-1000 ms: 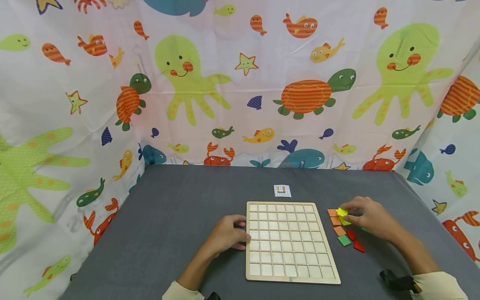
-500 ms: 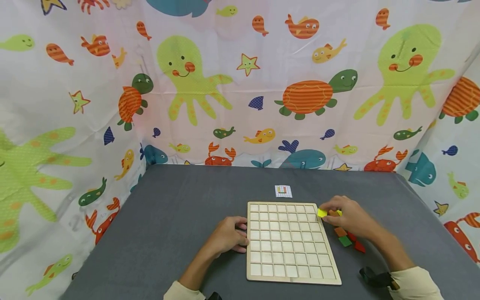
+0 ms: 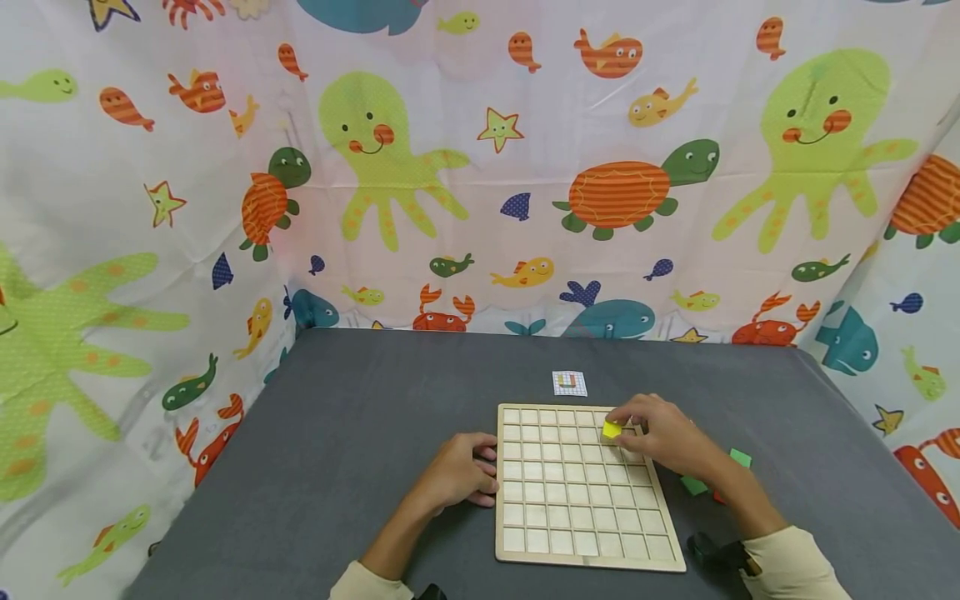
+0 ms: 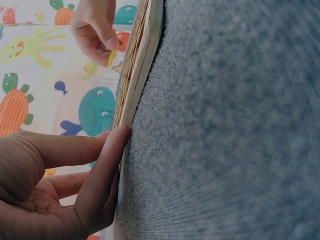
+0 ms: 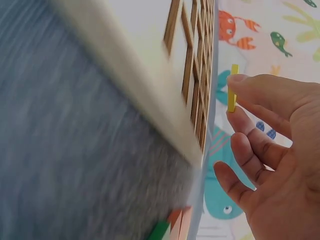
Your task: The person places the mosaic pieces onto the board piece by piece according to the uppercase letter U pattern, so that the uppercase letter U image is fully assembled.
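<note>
My right hand (image 3: pixel 660 432) pinches a yellow tile (image 3: pixel 611 429), right of head-frame centre; my left hand (image 3: pixel 453 471), fingers relaxed, touches the grid board (image 3: pixel 577 492) at its left edge. Wrist views show tile clear of board; head doesn't.

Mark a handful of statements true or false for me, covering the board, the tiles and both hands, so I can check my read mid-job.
1. The right hand pinches a yellow tile. True.
2. The left hand is clear of the wooden board. False: the left hand touches the board's left edge.
3. The small patterned card lies past the board's far edge. True.
4. The green tiles lie on the board. False: they lie on the grey table, to its right.
</note>
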A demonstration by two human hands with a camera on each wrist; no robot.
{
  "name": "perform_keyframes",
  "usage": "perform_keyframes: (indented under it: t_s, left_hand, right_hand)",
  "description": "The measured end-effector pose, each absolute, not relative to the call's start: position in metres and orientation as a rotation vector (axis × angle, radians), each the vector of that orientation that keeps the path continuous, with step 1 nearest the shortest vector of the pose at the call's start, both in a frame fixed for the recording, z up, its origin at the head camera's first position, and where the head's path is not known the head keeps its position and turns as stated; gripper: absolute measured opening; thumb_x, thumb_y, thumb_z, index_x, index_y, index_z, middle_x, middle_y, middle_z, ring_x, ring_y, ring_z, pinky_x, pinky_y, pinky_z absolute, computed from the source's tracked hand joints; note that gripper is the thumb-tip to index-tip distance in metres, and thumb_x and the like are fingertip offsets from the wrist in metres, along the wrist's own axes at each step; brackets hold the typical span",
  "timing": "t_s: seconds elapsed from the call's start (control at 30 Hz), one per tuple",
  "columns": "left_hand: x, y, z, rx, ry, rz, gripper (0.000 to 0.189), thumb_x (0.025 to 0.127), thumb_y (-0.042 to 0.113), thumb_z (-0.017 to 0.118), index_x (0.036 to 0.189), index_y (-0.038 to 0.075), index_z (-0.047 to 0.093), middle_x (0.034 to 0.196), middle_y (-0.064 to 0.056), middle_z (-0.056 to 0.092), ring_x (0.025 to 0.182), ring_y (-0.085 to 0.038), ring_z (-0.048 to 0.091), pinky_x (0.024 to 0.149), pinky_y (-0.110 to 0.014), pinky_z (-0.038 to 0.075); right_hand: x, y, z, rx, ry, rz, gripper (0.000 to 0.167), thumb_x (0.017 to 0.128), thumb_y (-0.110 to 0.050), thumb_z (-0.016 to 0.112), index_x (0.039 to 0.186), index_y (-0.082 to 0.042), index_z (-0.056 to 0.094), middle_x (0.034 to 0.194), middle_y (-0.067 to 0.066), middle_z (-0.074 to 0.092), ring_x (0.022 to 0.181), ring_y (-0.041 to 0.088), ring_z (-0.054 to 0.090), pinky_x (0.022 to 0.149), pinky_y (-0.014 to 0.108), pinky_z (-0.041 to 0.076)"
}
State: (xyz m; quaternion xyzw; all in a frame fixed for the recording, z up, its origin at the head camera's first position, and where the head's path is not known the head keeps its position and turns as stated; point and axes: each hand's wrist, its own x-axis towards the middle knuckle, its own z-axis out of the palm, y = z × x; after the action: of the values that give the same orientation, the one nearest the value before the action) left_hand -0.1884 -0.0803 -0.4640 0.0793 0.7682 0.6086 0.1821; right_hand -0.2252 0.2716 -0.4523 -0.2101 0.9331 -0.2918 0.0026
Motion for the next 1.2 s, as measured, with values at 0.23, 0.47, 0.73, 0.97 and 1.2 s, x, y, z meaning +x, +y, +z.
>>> perform_keyframes:
  t_s: [0.23, 0.47, 0.73, 0.97, 1.2]
  left_hand:
    - [-0.187, -0.079, -0.465, 0.227, 2.161, 1.713, 0.069, 0.080, -0.020, 0.073, 0.146, -0.010, 0.055, 0.121, -0.020, 0.060, 0.091, -0.023, 0.067, 0.063, -0.038, 0.068]
    - [-0.188, -0.079, -0.466, 0.230, 2.171, 1.713, 0.068, 0.080, -0.020, 0.073, 0.145, -0.011, 0.055, 0.122, -0.020, 0.060, 0.092, -0.023, 0.068, 0.063, -0.038, 0.068]
    - [-0.187, -0.081, -0.465, 0.234, 2.169, 1.713, 0.068, 0.081, -0.020, 0.073, 0.145, -0.010, 0.055, 0.123, -0.019, 0.060, 0.093, -0.024, 0.069, 0.063, -0.037, 0.068]
    - [-0.187, -0.081, -0.465, 0.229, 2.174, 1.712, 0.067, 0.081, -0.020, 0.073, 0.145, -0.010, 0.056, 0.122, -0.020, 0.060, 0.092, -0.024, 0.068, 0.063, -0.037, 0.068]
    - [-0.188, -0.081, -0.465, 0.234, 2.182, 1.718, 0.067, 0.080, -0.020, 0.073, 0.144, -0.010, 0.056, 0.121, -0.020, 0.060, 0.092, -0.024, 0.069, 0.063, -0.036, 0.068]
  right_hand:
    - [-0.232, 0.257, -0.458, -0.678, 2.906, -0.930, 0.021, 0.094, -0.017, 0.080, 0.114, -0.014, 0.081, 0.103, -0.004, 0.070, 0.097, 0.019, 0.059, 0.076, 0.035, 0.053]
    - [-0.237, 0.242, -0.457, -0.754, 2.855, -0.964, 0.024, 0.096, -0.020, 0.079, 0.119, -0.015, 0.079, 0.109, -0.004, 0.070, 0.101, 0.020, 0.059, 0.077, 0.034, 0.053]
    - [-0.240, 0.222, -0.453, -0.767, 2.806, -0.984, 0.024, 0.095, -0.017, 0.080, 0.119, -0.011, 0.079, 0.111, -0.001, 0.071, 0.101, 0.022, 0.060, 0.079, 0.035, 0.055]
    - [-0.244, 0.206, -0.452, -0.740, 2.780, -1.001, 0.024, 0.095, -0.016, 0.080, 0.118, -0.010, 0.079, 0.113, 0.002, 0.071, 0.102, 0.022, 0.060, 0.082, 0.038, 0.054]
    - [-0.249, 0.190, -0.455, -0.787, 2.781, -0.975, 0.023, 0.092, -0.013, 0.082, 0.115, -0.009, 0.079, 0.110, 0.002, 0.073, 0.098, 0.021, 0.063, 0.081, 0.036, 0.055]
